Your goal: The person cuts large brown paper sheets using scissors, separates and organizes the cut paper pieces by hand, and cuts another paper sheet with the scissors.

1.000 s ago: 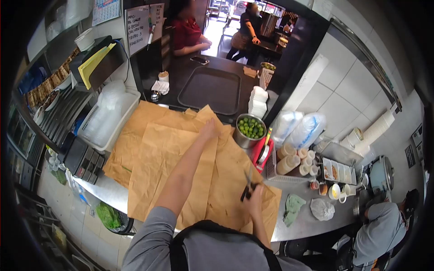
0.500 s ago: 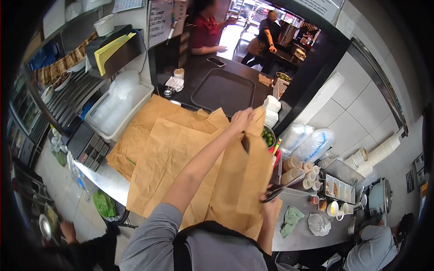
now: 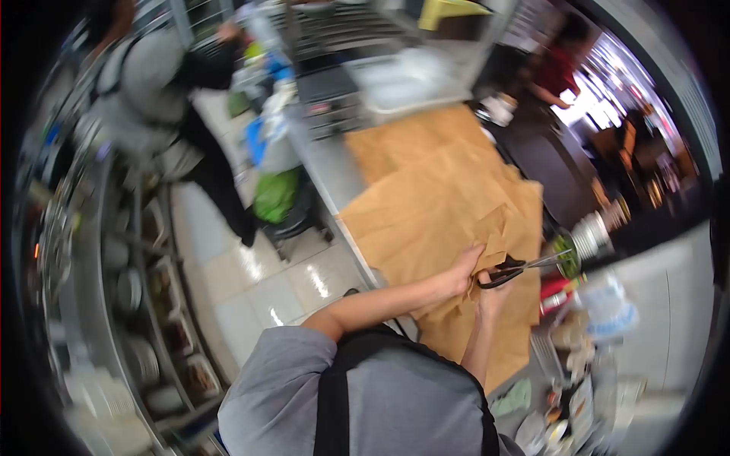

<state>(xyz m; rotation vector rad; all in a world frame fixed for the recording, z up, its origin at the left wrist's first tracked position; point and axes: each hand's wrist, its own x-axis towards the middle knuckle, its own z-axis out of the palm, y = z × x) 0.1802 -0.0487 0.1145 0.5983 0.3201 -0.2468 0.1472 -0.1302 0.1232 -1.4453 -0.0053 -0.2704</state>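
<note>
My left hand (image 3: pixel 465 269) is closed on a small piece of brown paper (image 3: pixel 493 228), which stands up folded or crumpled from the fingers. Right beside it, my right hand (image 3: pixel 494 295) grips black-handled scissors (image 3: pixel 506 273). Their metal blades point right, away from the paper; blur hides whether they are parted. Below both hands, large overlapping sheets of brown paper (image 3: pixel 433 201) cover much of the metal counter (image 3: pixel 328 171).
A white basket (image 3: pixel 414 95) of plastic items sits behind the sheets. Stacked white cups (image 3: pixel 591 234) and a green-filled container (image 3: pixel 564 254) stand right. A person in grey (image 3: pixel 148 83) is at the left; another in red (image 3: pixel 561 72) is beyond the dark ledge.
My view has swung left. My hands have come together, and the large paper piece I held up on the right is now a small piece in my left hand. Scissors remain in my right.
</note>
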